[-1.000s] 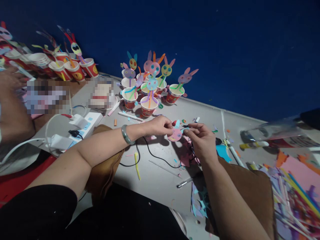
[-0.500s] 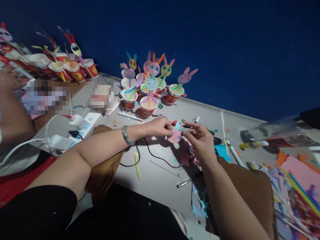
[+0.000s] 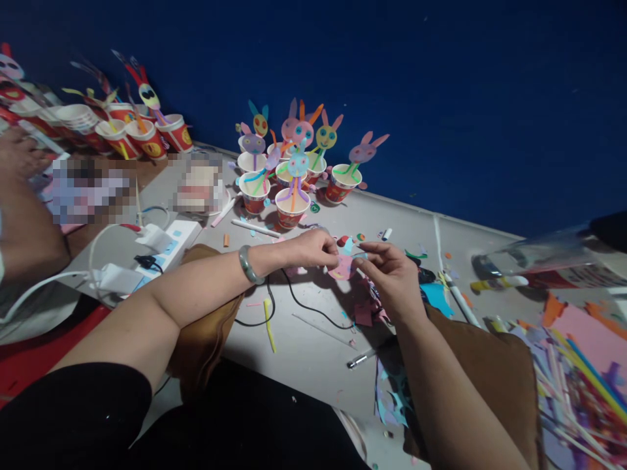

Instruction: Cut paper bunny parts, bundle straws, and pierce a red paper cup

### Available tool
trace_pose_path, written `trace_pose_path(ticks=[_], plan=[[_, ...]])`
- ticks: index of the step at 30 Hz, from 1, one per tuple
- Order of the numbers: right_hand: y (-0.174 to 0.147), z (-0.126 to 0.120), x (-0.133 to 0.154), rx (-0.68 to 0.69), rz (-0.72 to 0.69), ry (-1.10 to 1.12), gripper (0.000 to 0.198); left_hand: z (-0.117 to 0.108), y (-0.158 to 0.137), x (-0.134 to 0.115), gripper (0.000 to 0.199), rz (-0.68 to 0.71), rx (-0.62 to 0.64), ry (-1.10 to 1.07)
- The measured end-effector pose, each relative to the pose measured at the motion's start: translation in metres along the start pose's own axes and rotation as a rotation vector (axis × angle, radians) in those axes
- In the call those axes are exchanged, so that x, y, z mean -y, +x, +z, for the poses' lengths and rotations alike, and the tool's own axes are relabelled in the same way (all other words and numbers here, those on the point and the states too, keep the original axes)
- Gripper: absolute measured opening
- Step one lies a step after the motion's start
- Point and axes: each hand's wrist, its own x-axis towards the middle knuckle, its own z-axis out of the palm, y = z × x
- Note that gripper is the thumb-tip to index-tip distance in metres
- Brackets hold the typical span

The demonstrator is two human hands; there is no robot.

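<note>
A small pink paper face (image 3: pixel 341 268) is held up over the table between my hands, with a light-blue paper piece (image 3: pixel 349 247) at its top. My left hand (image 3: pixel 316 249) pinches its left edge between thumb and finger; a green bangle (image 3: pixel 249 264) circles that wrist. At the opposite edge is my right hand (image 3: pixel 390 267), its thumb touching the paper and its forefinger stretched just above. Fine detail on the face is blurred. Beneath the right hand lie pink paper scraps (image 3: pixel 363 312) and a blue scrap (image 3: pixel 437 297).
Paper cups (image 3: pixel 292 207) with rabbit-faced paper figures stand along the blue wall. To the left are a power strip (image 3: pixel 171 245) with cables and another person's arm (image 3: pixel 29 196). A bottle (image 3: pixel 553 261) lies at right, near coloured sticks (image 3: pixel 578 398). A black cord (image 3: pixel 313 303) crosses the table.
The pink face has tilted slightly in my fingers. My right thumb and forefinger have shifted a little; the dark tip seen by the forefinger no longer shows. The left arm stays put.
</note>
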Motion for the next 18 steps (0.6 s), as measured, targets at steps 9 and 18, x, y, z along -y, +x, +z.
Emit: trace_pose_path(ticks=[9,18], plan=[[0.0002,0.0,-0.0002,-0.003,0.002,-0.007,0.04,-0.0007,0.0014,0.0013,0.009,0.013,0.006,0.018],[-0.0017,0.0034,0.0014,0.034,-0.033,-0.048,0.04,-0.0011,-0.0003,-0.001,0.023,0.051,0.037,0.027]])
